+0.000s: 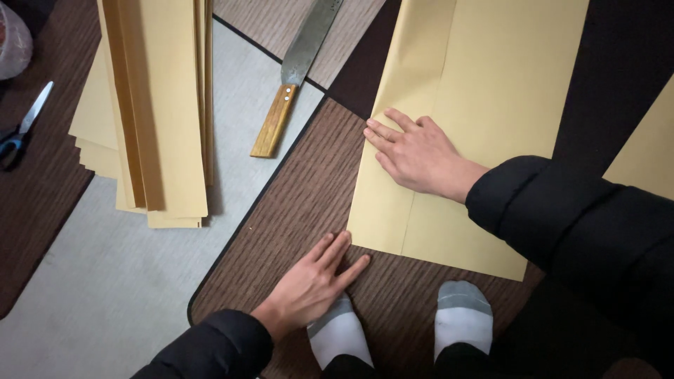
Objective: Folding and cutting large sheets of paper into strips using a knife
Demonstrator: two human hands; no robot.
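Observation:
A large tan paper sheet (484, 84) lies folded on a dark brown mat (302, 196), with a crease running lengthwise. My right hand (418, 154) presses flat on the sheet near its left folded edge, fingers together and pointing left. My left hand (312, 284) rests flat on the mat, fingertips touching the sheet's near left corner. Both hands hold nothing. Black sleeves cover my arms.
A stack of folded tan sheets (158, 105) lies at the upper left. A long knife with a wooden handle (295, 77) lies beside it. Blue-handled scissors (21, 130) sit at the far left. My feet in grey-white socks (460, 319) are at the bottom.

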